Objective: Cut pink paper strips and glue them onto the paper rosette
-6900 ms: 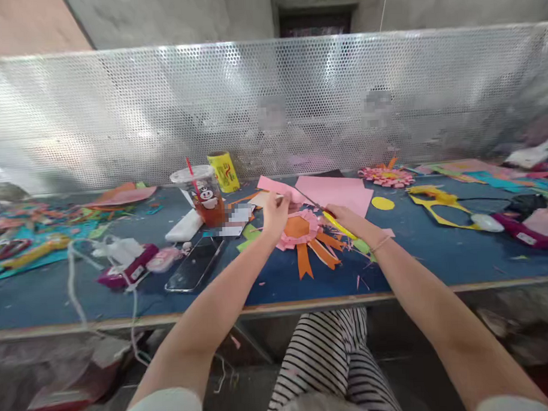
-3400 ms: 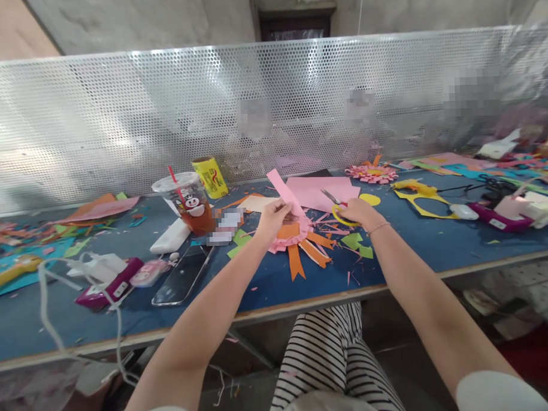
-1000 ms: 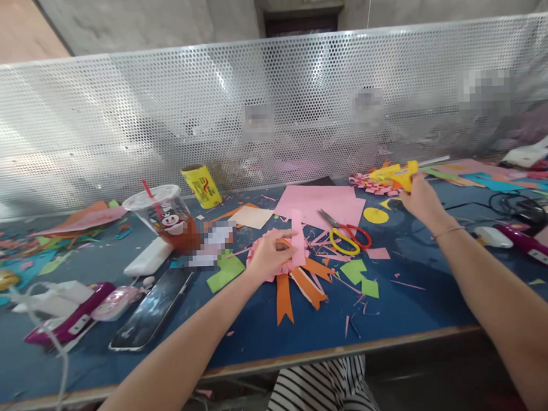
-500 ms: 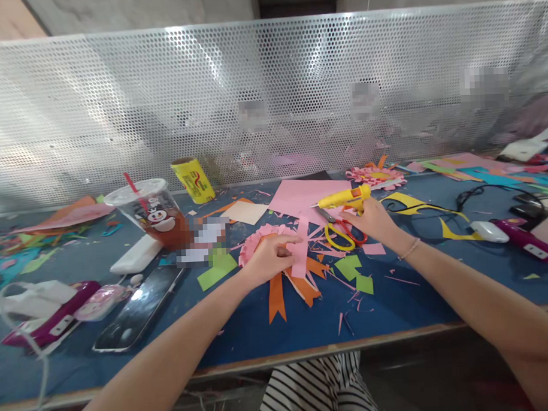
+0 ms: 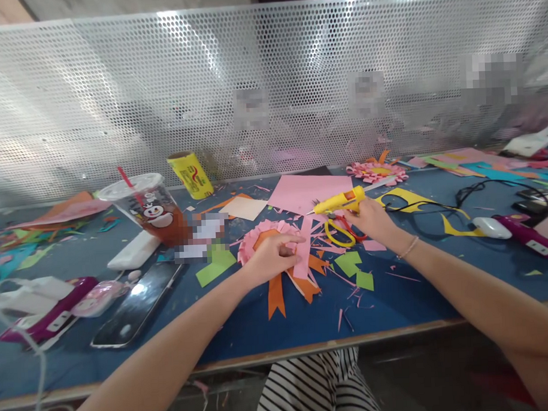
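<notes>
My left hand [image 5: 272, 257] is closed at the edge of a pink paper strip [image 5: 304, 252], thumb and fingers on its left side. Beneath that hand lies a pink paper rosette [image 5: 249, 242] with an orange centre and orange forked tails [image 5: 276, 296]; my fingers cover part of it. A yellow hot glue gun [image 5: 341, 200] is gripped in my right hand [image 5: 374, 220], its nozzle pointing left at the strip's upper end. Whether the nozzle touches the paper I cannot tell. Scissors with yellow and red handles [image 5: 340, 234] lie just below the gun.
A pink sheet [image 5: 295, 191] and a second rosette [image 5: 377, 172] lie farther back, before a perforated metal screen [image 5: 198, 100]. On the left are a drink cup [image 5: 151, 213], a yellow tube [image 5: 192, 176] and a phone [image 5: 136, 306]. Green scraps [image 5: 348, 264] and glasses [image 5: 400, 202] lie rightward.
The glue gun has moved slightly left and down, bringing its nozzle to the strip's upper end. My left hand stays nearly still on the strip. The view has tipped slightly downward.
</notes>
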The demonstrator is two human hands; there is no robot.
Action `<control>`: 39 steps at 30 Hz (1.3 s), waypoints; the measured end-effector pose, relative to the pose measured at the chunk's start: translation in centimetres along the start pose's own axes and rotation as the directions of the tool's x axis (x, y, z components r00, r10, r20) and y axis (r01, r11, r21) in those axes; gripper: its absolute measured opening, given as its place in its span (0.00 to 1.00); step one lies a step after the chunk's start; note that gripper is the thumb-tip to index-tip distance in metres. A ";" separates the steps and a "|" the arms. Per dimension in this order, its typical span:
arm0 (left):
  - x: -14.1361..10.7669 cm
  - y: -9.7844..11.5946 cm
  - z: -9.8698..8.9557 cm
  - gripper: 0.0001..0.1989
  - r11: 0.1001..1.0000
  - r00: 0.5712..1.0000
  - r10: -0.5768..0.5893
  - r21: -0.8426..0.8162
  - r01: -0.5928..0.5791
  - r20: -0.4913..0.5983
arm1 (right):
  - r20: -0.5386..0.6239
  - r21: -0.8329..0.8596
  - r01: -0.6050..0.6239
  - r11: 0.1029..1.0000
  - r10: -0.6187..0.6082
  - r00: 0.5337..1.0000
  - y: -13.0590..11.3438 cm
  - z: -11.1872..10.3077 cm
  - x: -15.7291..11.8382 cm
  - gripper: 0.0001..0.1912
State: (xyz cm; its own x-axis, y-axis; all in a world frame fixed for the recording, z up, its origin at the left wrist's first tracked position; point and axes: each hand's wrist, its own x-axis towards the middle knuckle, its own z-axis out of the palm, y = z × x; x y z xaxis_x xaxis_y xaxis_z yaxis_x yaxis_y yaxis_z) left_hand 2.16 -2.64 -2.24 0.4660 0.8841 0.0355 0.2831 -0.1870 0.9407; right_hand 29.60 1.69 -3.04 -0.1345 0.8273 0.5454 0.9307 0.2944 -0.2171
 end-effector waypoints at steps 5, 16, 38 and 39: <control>0.0 0.2 0.1 0.21 1.000 1.000 -0.001 -0.009 0.001 0.000 | 0.032 0.001 0.002 1.000 -0.002 0.999 0.1 0.0 0.0 0.12; 0.0 -0.2 -0.1 0.21 0.999 1.000 0.019 0.032 -0.019 -0.010 | 0.022 -0.032 0.024 0.999 -0.023 0.999 0.1 0.0 0.0 0.09; -0.3 0.7 -0.4 0.22 0.994 0.999 0.043 0.103 -0.042 -0.007 | 0.034 -0.022 -0.051 0.998 0.052 0.998 0.5 0.1 0.1 0.25; -0.3 0.8 -0.4 0.22 0.995 0.999 0.050 0.090 -0.048 -0.018 | 0.050 -0.010 -0.075 0.997 0.075 0.996 0.7 0.2 0.2 0.26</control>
State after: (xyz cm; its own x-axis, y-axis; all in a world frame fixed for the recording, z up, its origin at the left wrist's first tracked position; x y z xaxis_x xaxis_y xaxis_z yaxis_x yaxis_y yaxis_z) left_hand 1.92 -2.89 -1.39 0.4647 0.8811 0.0881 0.3345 -0.2668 0.9038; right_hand 30.14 2.15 -3.19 -0.0807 0.8699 0.4867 0.9415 0.2268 -0.2492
